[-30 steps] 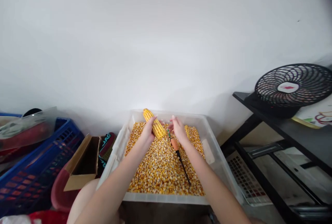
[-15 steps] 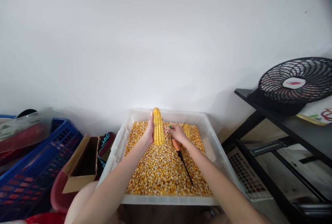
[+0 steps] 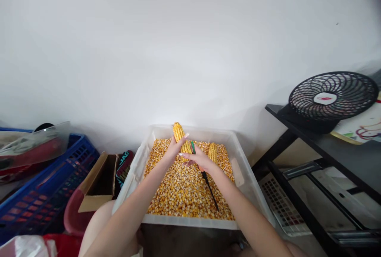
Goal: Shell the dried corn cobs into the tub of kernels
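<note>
My left hand (image 3: 173, 148) is closed around a yellow corn cob (image 3: 179, 132), its thumb lying across the front. The cob leans with its tip up and to the left, and rows of kernels cover its visible side. My right hand (image 3: 199, 159) reaches to the cob's lower end, fingers against it. In that hand is a screwdriver (image 3: 212, 193) with an orange and green handle, its long dark shaft slanting down towards me. The palm hides part of the handle. Below both hands, loose corn kernels (image 3: 181, 193) fill a translucent plastic bin (image 3: 190, 221).
Another corn cob (image 3: 212, 152) lies on the kernels at right. To the left stand a blue basket (image 3: 47, 185), an open cardboard box (image 3: 97, 201) and a reddish basin (image 3: 73, 213). A black fan (image 3: 333, 98) sits on a dark rack (image 3: 285, 130) at right.
The cob has tilted left, and my left thumb has come across it. My right hand has moved left to the cob's lower end. The view has shifted slightly.
</note>
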